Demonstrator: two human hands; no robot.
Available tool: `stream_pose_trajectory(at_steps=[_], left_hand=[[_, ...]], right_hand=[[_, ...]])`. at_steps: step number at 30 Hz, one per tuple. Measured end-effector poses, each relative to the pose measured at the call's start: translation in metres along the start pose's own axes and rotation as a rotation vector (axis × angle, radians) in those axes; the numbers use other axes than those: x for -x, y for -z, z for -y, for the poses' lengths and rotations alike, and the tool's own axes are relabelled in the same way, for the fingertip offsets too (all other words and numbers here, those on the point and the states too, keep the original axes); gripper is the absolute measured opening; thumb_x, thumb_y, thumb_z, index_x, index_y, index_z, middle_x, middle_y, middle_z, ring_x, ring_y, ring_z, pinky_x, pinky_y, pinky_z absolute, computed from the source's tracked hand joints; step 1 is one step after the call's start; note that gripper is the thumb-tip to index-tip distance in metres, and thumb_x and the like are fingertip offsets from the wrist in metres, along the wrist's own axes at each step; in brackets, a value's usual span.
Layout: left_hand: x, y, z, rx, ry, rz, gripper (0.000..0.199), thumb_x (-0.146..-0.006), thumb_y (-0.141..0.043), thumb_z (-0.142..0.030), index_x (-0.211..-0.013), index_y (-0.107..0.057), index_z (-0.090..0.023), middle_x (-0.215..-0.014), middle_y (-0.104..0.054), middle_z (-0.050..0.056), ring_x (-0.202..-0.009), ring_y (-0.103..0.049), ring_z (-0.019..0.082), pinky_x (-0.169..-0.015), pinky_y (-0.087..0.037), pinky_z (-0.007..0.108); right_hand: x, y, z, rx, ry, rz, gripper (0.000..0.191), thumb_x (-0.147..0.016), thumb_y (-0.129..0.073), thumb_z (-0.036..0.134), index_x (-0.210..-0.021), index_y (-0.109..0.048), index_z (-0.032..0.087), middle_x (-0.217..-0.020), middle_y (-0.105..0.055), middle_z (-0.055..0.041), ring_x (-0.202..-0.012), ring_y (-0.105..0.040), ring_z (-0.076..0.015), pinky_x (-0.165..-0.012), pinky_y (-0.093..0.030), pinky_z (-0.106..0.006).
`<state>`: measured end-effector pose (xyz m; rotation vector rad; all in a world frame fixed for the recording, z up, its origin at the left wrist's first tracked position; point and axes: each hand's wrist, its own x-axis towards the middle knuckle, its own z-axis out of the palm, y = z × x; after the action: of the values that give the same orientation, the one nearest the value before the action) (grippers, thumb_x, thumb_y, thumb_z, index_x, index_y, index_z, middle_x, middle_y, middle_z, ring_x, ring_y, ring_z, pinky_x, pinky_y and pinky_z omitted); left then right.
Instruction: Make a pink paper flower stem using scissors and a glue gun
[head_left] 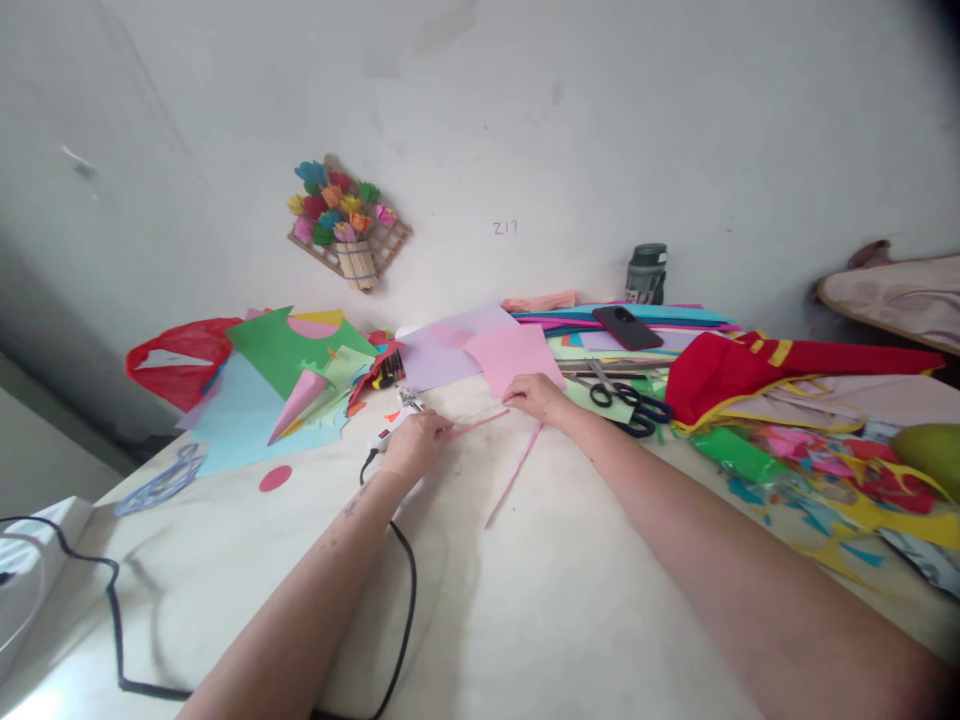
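Observation:
A thin pink strip (480, 424) stretches between my two hands above the pale table (420, 640). My left hand (418, 440) is closed on its left end, beside a white glue gun (384, 436) with a black cord. My right hand (534, 398) pinches the other end, just in front of a pink paper sheet (517, 358). A second pink strip (514, 478) lies slanting on the table below my right hand. Black-handled scissors (634, 400) rest to the right of that hand.
Coloured papers and a pink paper cone (298, 402) lie at the left, near a red paper circle (275, 478). A phone (628, 327) rests on stacked sheets. Red cloth (720, 375) and paper scraps fill the right. A power strip (45, 550) stands at the left edge.

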<state>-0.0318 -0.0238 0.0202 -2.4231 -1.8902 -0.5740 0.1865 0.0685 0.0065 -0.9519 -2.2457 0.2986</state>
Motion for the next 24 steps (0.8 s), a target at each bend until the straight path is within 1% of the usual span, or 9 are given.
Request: stream_pose_trajectory(at_steps=[5,10,12,14,17,21,24], left_hand=[[0.001,-0.003,0.003,0.070,-0.040,-0.026,0.025,-0.075,-0.043,-0.022,-0.077,-0.067,-0.019,-0.074,-0.061,0.003,-0.070,-0.054,0.012,-0.067,-0.039,0.020],[0.001,-0.004,0.006,0.145,0.031,-0.040,0.023,-0.074,-0.044,-0.024,-0.075,-0.067,-0.017,-0.076,-0.063,0.003,-0.073,-0.055,0.013,-0.068,-0.040,0.020],[0.001,-0.005,0.008,0.151,0.040,-0.053,0.024,-0.074,-0.044,-0.025,-0.074,-0.066,-0.016,-0.076,-0.063,0.003,-0.073,-0.055,0.013,-0.069,-0.040,0.021],[0.002,-0.005,0.008,0.157,0.027,-0.062,0.024,-0.074,-0.044,-0.025,-0.073,-0.066,-0.016,-0.075,-0.063,0.003,-0.071,-0.055,0.013,-0.068,-0.040,0.021],[0.003,-0.005,0.009,0.154,0.015,-0.064,0.025,-0.075,-0.043,-0.027,-0.072,-0.066,-0.017,-0.075,-0.063,0.002,-0.070,-0.054,0.012,-0.068,-0.040,0.021],[0.003,-0.006,0.008,0.158,0.029,-0.050,0.025,-0.075,-0.044,-0.027,-0.078,-0.067,-0.019,-0.079,-0.063,0.002,-0.074,-0.054,0.013,-0.071,-0.040,0.021],[0.003,-0.005,0.007,0.162,0.049,-0.032,0.024,-0.074,-0.045,-0.027,-0.079,-0.067,-0.019,-0.080,-0.063,0.002,-0.076,-0.054,0.013,-0.072,-0.040,0.022]], right_hand=[[0.001,-0.004,-0.002,-0.072,-0.061,-0.023,0.007,-0.064,-0.061,0.012,-0.068,-0.066,0.015,-0.070,-0.065,-0.0028,-0.065,-0.058,-0.0104,-0.063,-0.042,-0.020],[0.002,-0.004,-0.006,-0.125,-0.156,-0.036,0.019,-0.064,-0.057,0.009,-0.081,-0.064,0.014,-0.073,-0.065,-0.0035,-0.066,-0.058,-0.0098,-0.063,-0.044,-0.020],[0.004,-0.003,-0.007,-0.097,-0.178,-0.039,0.020,-0.063,-0.057,0.007,-0.080,-0.063,0.013,-0.073,-0.065,-0.0041,-0.066,-0.058,-0.0101,-0.063,-0.044,-0.020],[0.005,-0.002,-0.007,-0.056,-0.164,-0.042,0.017,-0.062,-0.056,0.006,-0.075,-0.064,0.012,-0.072,-0.064,-0.0041,-0.065,-0.057,-0.0106,-0.064,-0.044,-0.021],[0.007,0.000,-0.009,-0.044,-0.094,-0.036,0.015,-0.061,-0.054,0.004,-0.067,-0.064,0.013,-0.070,-0.064,-0.0032,-0.064,-0.057,-0.0105,-0.063,-0.044,-0.021],[0.008,-0.001,-0.013,-0.069,-0.005,-0.013,0.021,-0.060,-0.050,-0.001,-0.063,-0.065,0.014,-0.072,-0.063,-0.0030,-0.066,-0.058,-0.0100,-0.064,-0.044,-0.020],[0.007,-0.003,-0.016,-0.056,0.034,0.002,0.022,-0.061,-0.050,-0.001,-0.062,-0.066,0.015,-0.074,-0.063,-0.0032,-0.068,-0.058,-0.0099,-0.065,-0.044,-0.020]])
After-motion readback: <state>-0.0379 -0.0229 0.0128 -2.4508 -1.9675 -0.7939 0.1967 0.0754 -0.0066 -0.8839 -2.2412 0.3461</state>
